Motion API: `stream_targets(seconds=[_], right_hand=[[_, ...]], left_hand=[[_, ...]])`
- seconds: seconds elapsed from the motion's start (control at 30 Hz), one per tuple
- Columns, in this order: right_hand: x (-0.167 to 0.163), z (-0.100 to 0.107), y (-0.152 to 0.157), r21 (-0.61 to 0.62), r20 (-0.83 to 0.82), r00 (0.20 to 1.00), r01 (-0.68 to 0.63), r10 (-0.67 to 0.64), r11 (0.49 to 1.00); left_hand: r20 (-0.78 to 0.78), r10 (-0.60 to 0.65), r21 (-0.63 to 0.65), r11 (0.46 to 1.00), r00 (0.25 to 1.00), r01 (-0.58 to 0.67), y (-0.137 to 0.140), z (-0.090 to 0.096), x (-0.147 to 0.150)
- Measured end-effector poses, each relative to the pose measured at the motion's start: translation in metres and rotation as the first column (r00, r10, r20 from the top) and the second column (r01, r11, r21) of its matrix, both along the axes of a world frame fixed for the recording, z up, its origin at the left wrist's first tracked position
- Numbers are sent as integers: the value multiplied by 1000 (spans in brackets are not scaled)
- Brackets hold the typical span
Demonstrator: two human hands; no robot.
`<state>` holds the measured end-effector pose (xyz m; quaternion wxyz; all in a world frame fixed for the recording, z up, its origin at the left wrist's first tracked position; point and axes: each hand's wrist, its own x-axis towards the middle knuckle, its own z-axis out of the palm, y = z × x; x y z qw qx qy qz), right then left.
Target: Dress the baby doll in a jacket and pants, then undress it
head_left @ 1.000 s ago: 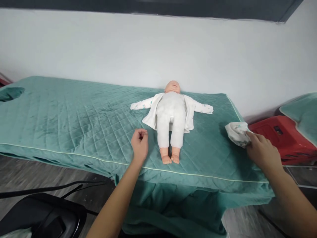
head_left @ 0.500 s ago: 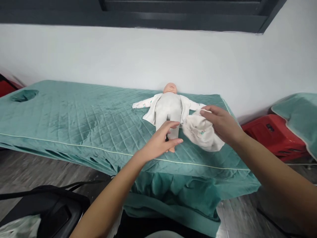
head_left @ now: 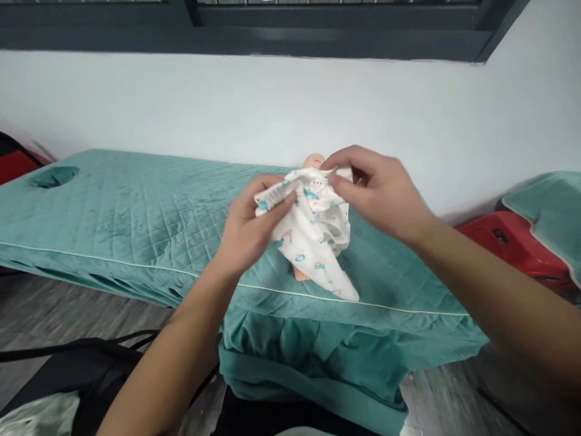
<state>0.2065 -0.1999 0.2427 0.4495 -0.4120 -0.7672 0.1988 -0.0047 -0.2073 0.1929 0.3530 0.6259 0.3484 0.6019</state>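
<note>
A pair of white baby pants (head_left: pixel 313 242) with a green and pink print hangs between my two hands, its waistband spread apart. My left hand (head_left: pixel 254 218) pinches the band's left side, thumb in front. At the right side, my right hand (head_left: pixel 376 188) grips the band between thumb and fingers. Behind the cloth lies a baby doll (head_left: pixel 314 160) on its back; only the top of its head and a foot near the bed's front edge show. The doll's body and shirt are hidden by the pants and my hands.
The bed has a green quilted cover (head_left: pixel 149 212) with a face hole (head_left: pixel 54 177) at its left end. A white wall (head_left: pixel 227 103) runs behind it. To the right stands a red plastic chair (head_left: pixel 503 242) under green cloth. A black bag (head_left: pixel 68 375) sits at lower left.
The bunched pants have moved left from my right hand's side to in front of the doll and opened out. My left hand, empty before, has taken hold of the waistband.
</note>
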Motion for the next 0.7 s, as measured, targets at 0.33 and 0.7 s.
stream_targets(seconds=[0.33, 0.7], right_hand=[[15, 44, 1, -29, 226, 953, -202, 203, 979], [-12, 10, 17, -53, -3, 995, -97, 97, 994]], left_hand=[[148, -37, 1, 999, 988, 37, 16, 36, -33], [-47, -184, -179, 969, 982, 173, 16, 20, -13]])
